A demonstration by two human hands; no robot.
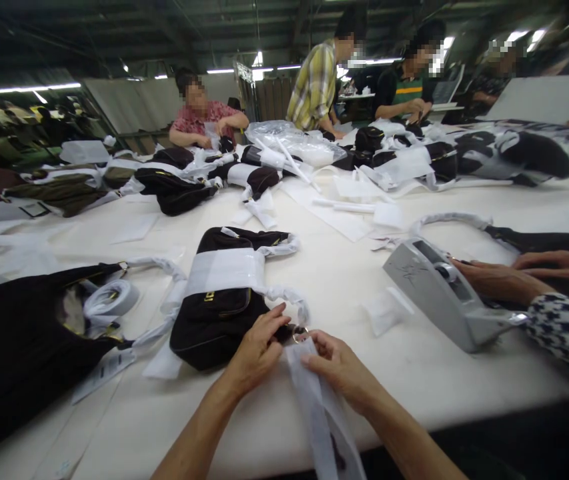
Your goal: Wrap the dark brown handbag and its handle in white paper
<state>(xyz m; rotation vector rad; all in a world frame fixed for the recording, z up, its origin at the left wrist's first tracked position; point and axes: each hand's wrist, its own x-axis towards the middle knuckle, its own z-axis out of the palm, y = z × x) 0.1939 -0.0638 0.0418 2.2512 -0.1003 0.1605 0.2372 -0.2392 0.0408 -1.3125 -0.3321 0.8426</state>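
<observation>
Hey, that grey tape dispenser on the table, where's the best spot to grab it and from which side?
Probably grip the tape dispenser across its long grey body, coming from above at the near-left end. The sides there look flat and bare, while a co-worker's hand rests on the roll end and the cutter end.

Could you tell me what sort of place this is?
Probably a handbag factory's packing floor: black handbags with paper-wrapped straps cover a long white table, a tape dispenser sits ready, and several other people work alongside.
</observation>
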